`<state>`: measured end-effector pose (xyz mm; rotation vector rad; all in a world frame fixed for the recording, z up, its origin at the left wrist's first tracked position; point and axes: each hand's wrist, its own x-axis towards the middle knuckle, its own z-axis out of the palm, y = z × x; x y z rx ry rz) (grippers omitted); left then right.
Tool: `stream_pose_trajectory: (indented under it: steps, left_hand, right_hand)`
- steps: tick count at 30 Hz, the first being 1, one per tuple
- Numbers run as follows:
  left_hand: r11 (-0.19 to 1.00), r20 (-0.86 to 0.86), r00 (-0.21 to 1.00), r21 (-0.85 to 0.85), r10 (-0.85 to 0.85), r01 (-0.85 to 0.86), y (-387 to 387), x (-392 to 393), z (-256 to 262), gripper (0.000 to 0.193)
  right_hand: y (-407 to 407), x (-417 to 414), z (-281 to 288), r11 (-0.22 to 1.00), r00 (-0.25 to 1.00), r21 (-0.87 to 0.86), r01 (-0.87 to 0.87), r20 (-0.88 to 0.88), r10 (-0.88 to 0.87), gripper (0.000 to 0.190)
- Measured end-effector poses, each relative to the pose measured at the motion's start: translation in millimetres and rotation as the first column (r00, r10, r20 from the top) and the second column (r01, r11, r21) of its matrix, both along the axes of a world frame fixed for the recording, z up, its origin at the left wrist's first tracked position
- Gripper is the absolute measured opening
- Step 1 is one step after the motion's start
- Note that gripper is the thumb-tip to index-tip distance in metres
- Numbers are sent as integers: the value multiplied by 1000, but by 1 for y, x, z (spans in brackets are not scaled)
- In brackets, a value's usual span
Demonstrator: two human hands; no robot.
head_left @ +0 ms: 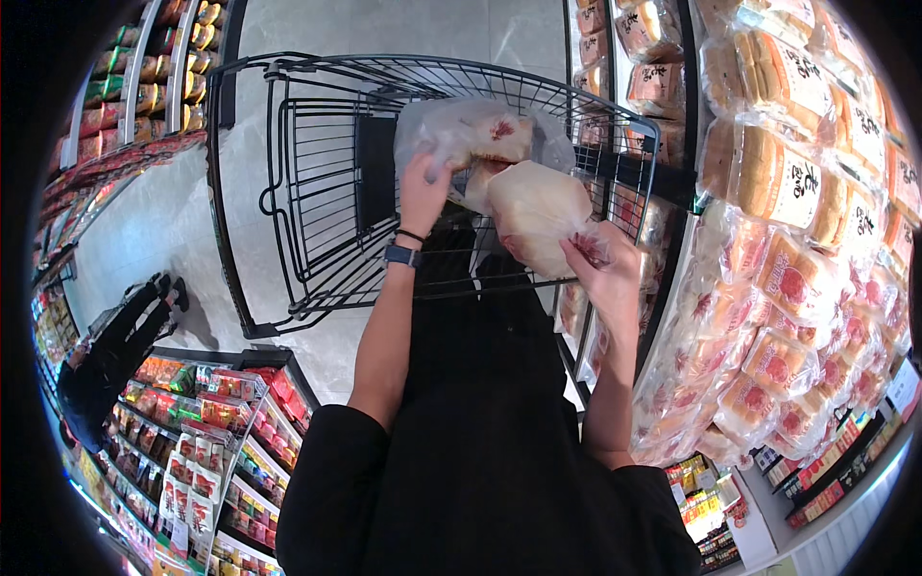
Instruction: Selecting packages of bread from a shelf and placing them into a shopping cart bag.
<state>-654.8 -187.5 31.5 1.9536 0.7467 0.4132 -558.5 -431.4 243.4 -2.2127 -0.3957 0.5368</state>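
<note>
A black wire shopping cart (328, 194) stands in front of me. In its right part lies a clear plastic bag (439, 122) with packed bread (504, 137) in or under it. My left hand (425, 183), with a dark watch on the wrist, touches the near left edge of this bag, its fingertips partly hidden by the film. My right hand (605, 263) grips the gathered end of a wrapped loaf of bread (540, 209), which is held over the cart's near right part, close to the other bread.
At the right, a tall display of bagged bread loaves (785, 288) rises close beside the cart. Shelves of packaged food (209, 432) stand at lower left, more shelves (151, 79) at upper left. A person (108, 360) in dark clothes is in the left aisle by another cart.
</note>
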Motion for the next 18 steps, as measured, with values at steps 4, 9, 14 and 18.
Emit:
stream_pose_trajectory:
  steps: [4, 9, 14, 18]
  left_hand:
    - [733, 71, 987, -678, 142, -57, 22, -20, 13, 24]
    - [713, 37, 987, -696, 158, -89, 35, -38, 22, 27]
    - [713, 25, 991, -697, 133, -78, 30, -47, 21, 27]
    - [676, 24, 983, -729, 182, -108, 16, -39, 53, 28]
  right_hand:
    - [19, -2, -23, 991, 987, 10, -133, 98, 131, 23]
    - [52, 5, -42, 943, 902, -63, -327, 275, 332, 21]
    - [95, 4, -93, 910, 873, -24, -415, 272, 405, 21]
    - [129, -1, -131, 906, 907, 122, -406, 174, 383, 21]
